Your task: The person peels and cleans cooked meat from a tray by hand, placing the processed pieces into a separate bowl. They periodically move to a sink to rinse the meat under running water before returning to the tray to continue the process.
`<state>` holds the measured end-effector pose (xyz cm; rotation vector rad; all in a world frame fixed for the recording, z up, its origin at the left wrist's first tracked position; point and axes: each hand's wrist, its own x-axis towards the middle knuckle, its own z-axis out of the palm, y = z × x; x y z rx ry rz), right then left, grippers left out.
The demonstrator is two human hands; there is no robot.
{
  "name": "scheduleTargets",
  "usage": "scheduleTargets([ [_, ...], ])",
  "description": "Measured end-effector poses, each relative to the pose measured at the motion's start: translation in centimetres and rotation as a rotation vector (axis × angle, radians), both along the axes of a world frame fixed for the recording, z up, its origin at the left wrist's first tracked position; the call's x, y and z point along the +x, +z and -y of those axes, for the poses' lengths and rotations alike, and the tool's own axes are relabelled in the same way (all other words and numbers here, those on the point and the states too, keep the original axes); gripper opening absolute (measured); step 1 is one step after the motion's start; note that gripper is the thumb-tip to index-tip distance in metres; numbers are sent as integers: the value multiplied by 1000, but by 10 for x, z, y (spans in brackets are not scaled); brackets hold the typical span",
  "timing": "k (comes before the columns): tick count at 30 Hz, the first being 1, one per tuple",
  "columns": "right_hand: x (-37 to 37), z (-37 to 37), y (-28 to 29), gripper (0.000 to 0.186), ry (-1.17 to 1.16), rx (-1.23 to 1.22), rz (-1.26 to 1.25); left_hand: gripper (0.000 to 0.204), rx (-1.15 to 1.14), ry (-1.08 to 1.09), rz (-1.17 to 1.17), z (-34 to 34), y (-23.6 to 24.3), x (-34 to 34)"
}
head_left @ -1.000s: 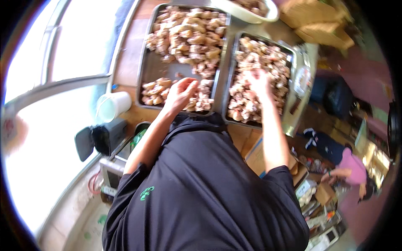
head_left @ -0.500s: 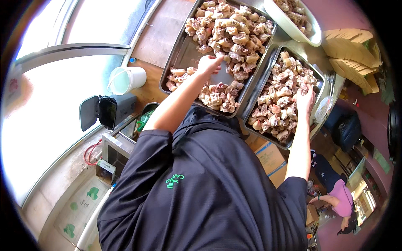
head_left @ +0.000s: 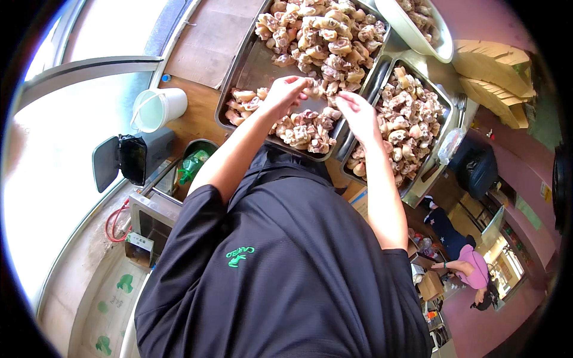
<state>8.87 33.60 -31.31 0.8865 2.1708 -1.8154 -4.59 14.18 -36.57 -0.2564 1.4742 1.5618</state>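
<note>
My left hand (head_left: 286,96) pinches a pale, skin-on meat piece (head_left: 314,90) above the large metal tray (head_left: 249,73). Close to its right, the fingers of my right hand (head_left: 358,113) are drawn together over the same tray; what they hold, if anything, is hard to make out. A big heap of bony meat chunks (head_left: 331,42) fills the tray's far side. Nearer me lie two smaller groups, one by my left wrist (head_left: 242,102) and one below my hands (head_left: 305,132). A second, narrower tray (head_left: 446,106) on the right is full of similar chunks (head_left: 409,122).
A white tub (head_left: 418,45) of more meat stands at the far right, beside brown cardboard (head_left: 492,74). Tongs (head_left: 461,107) lie right of the narrow tray. At left are a white bucket (head_left: 164,110) and a lidded bin (head_left: 132,158). Another person (head_left: 468,268) is at lower right.
My right hand has left the narrow tray and come left over the large tray, near my left hand. The left hand now lifts a meat piece between its fingers.
</note>
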Motion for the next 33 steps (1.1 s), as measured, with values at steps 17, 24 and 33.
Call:
scheduleTargets([
  [17,-20,47,96,32,-282,-837,-88,38,440,48,-209,41,115,35],
  [24,-16,57,113,27,-341,-809,-118,39,467,35,-292,44,119,54],
  [33,-16,72,121,17,-298,-859,-212,42,237,24,-616,36,142,61],
])
